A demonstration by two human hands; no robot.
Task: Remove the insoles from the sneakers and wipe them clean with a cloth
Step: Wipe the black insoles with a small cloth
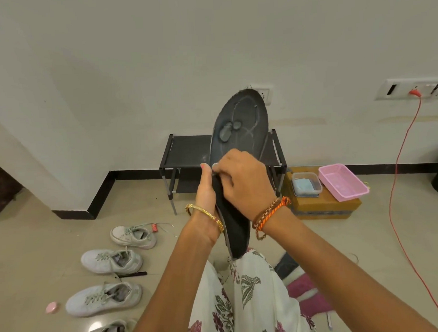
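I hold a dark grey insole [241, 124] upright in front of me, toe end up, its worn underside with pale marks facing me. My left hand [206, 191] grips its left edge near the middle. My right hand [243, 182] lies over the middle of the insole with curled fingers, pinching at its left edge near my left thumb. The heel end [237, 235] hangs down between my wrists. Several white sneakers [111, 261] lie in a row on the floor at the left. No cloth is plainly visible in my hands.
A low black shoe rack [187, 152] stands against the wall behind the insole. To its right a cardboard box [322, 206] carries a pink basket [341, 181] and a clear container [306, 184]. A red cable [399, 173] hangs from a wall socket. A pink cloth [306, 292] lies by my knee.
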